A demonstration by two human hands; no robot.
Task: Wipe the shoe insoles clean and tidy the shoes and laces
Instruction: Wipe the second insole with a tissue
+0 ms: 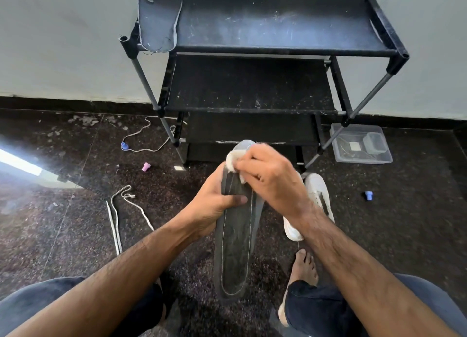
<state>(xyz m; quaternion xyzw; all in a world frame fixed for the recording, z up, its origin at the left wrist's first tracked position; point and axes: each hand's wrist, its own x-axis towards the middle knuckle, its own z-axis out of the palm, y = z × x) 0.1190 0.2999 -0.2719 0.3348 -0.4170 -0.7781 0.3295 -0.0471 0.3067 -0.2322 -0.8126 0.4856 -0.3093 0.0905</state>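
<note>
My left hand (214, 205) grips a long dark grey insole (235, 250) by its left edge, thumb laid across its face. The insole points away from me, heel end low between my knees. My right hand (267, 175) pinches a small white cloth (232, 161) against the insole's toe end. A second dark insole (158, 20) lies on the left end of the black rack's top shelf (278, 23). A white shoe (318, 200) stands on the floor, partly hidden behind my right wrist. Two loose white laces lie on the floor, one near me (118, 210) and another by the rack's leg (149, 134).
The black shoe rack (247, 84) stands against the wall ahead. A clear plastic box (361, 144) sits right of it. Small blue (124, 146) and pink (146, 166) caps lie on the dark speckled floor, another blue cap (368, 195) at right. My bare foot (303, 266) is below the shoe.
</note>
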